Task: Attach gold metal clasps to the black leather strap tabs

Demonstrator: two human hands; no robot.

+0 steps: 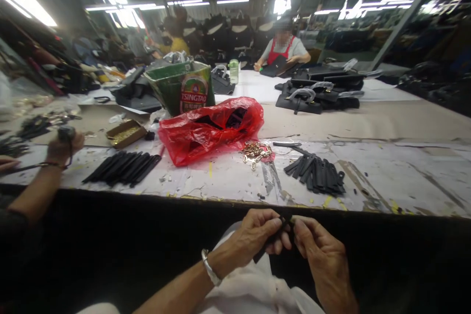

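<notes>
Over my lap, below the table's front edge, my left hand point(262, 231) is closed around a black strap point(263, 251). One end of the strap slants down out of my fingers. My right hand point(321, 248) pinches at its upper end, fingertips pressed together; whether it grips the strap itself or a small part on it is hidden. On the table ahead lies a fanned pile of black straps point(318, 174). A gold chain point(256, 151) is heaped left of that pile, beside a red plastic bag point(209, 132) with dark pieces inside.
A row of black straps point(123, 168) lies left, near a small box of gold hardware point(126, 133). Behind the bag stands a green Tsingtao carton point(180, 83). A neighbour's hand point(65, 144) works at far left. Across the table, a person in a red apron point(281, 51) handles a black bag; black handbags point(318, 91) are stacked right.
</notes>
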